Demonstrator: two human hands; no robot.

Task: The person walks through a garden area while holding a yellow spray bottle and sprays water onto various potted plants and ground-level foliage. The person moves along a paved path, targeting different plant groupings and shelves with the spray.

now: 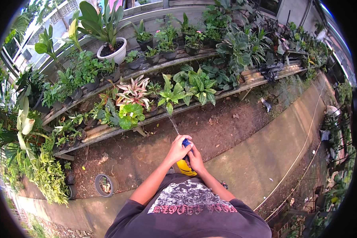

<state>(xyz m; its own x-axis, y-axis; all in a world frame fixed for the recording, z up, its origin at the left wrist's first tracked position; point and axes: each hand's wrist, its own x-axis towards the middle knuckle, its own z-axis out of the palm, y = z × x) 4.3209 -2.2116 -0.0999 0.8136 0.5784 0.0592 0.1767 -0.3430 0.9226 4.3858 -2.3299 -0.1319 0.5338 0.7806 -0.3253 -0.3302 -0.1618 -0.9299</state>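
Both hands meet on a yellow pump sprayer [185, 168] with a dark blue head, held close in front of my shirt. My left hand [179, 148] wraps the head from the left, its fingers near the nozzle. From the right, my right hand [195, 160] grips the handle just below; its fingers are partly hidden. A thin jet of water [173, 124] leaves the nozzle toward a green leafy potted plant [171, 94] on the lower shelf. Beside that plant stand a pink-and-green variegated plant [134, 92] and a round-leaved light green plant [131, 115].
A tiered wooden plant bench [107, 133] spans the view, crowded with pots. A large white pot [120, 51] stands on its upper tier. On the soil at left sits a grey pot [113, 185]. A concrete path [241, 162] curves to the right, with a cord [297, 151] along it.
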